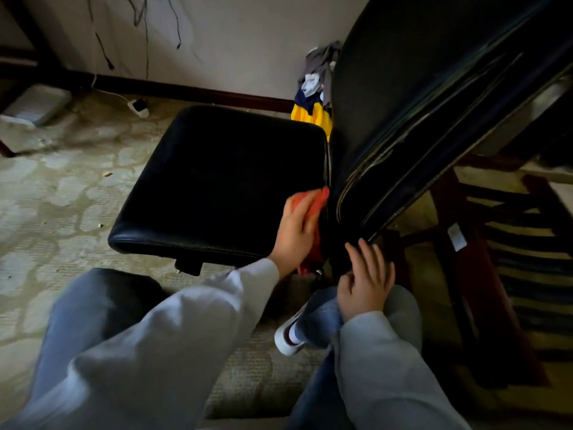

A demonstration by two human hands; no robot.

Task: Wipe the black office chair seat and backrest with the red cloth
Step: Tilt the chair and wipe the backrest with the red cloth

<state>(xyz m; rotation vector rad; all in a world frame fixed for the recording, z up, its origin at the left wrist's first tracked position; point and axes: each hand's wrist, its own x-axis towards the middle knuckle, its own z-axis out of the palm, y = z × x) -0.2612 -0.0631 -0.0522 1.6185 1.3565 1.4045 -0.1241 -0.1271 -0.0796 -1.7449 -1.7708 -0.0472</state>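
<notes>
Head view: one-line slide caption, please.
Left hand presses the red cloth on the rear of the black seat, beside the backrest; right hand sits near its base.

Out front, the left arm (186, 321) stretches forward and to the right, grey-sleeved, wrist straight. The left hand (297, 231) lies palm-down, fingers extended and close together, pressing flat on the red cloth (319, 197). Beside it the right arm (381, 352) is bent upward, and the right hand (366, 280) shows its back, fingers loosely curled, holding nothing.

Left hand (297, 232) presses red cloth (317, 197) on seat (217, 181) rear, beside backrest (403, 88).
</notes>
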